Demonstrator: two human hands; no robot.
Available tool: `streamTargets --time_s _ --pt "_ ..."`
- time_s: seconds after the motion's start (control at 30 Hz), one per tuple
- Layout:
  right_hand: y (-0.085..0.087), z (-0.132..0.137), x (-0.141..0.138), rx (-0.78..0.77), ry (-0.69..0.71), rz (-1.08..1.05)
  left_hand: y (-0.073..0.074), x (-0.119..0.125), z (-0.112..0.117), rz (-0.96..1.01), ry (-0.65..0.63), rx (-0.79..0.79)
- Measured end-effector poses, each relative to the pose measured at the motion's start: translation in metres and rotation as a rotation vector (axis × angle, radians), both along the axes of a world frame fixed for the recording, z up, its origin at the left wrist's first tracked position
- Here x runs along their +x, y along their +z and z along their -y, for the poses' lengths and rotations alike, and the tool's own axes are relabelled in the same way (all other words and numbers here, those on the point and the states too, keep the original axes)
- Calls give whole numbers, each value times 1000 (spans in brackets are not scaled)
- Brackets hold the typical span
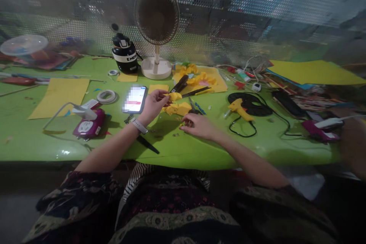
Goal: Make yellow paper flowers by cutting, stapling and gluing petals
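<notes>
My left hand [154, 103] is closed in a pinch on a yellow paper petal [175, 97], raised a little above the table. Just beyond its fingertips lie more crumpled yellow paper pieces [174, 109]. Low over the green tabletop, my right hand [197, 125] has its fingertips pressed together. A speck of yellow shows at them, too small to name. Scissors [196, 108], partly hidden, lie just behind that hand. A yellow glue gun [240, 109] rests to its right on a black disc-shaped piece [259, 105].
A lit phone [134, 100], a tape roll [106, 96] and a purple power socket [89, 124] lie left. At the back stand a fan [156, 68] and a black jug [125, 54]. Yellow paper flowers [200, 78] lie behind my hands. Another person's arm [353, 141] reaches in at right.
</notes>
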State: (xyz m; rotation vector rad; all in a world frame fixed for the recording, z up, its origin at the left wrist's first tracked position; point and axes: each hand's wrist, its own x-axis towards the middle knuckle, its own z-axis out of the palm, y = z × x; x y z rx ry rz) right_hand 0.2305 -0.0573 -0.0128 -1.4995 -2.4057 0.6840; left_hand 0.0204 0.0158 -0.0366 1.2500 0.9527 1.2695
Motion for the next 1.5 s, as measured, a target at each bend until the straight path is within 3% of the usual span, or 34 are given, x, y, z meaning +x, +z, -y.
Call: streamTargets --time_s 0.23,0.37,0.5,0.67,0.8,0.93,1.2,1.37,1.5 --pt "-12 -6 -2 65 28 -7 -5 0 1 -16 -6 23" --pt "3 -12 -6 52 -74 -226 -7 4 5 -41 -24 18" --pt "18 -23 -15 44 -154 -499 0 10 16 -62 -101 -22" --pt "10 -31 -19 72 -262 -668 6 16 27 -67 -192 -50" --pt "5 -25 -13 94 -262 -670 4 17 30 -143 -196 16" --pt "3 -21 -11 243 -219 -545 2 17 32 -186 -206 122" --pt "-7 -23 -14 811 -223 -334 1 15 31 -195 -223 209" --pt "-10 -25 -15 926 -228 -306 2 15 31 -219 -207 240" --pt "-12 -27 -14 922 -214 -318 2 14 31 -232 -192 245"
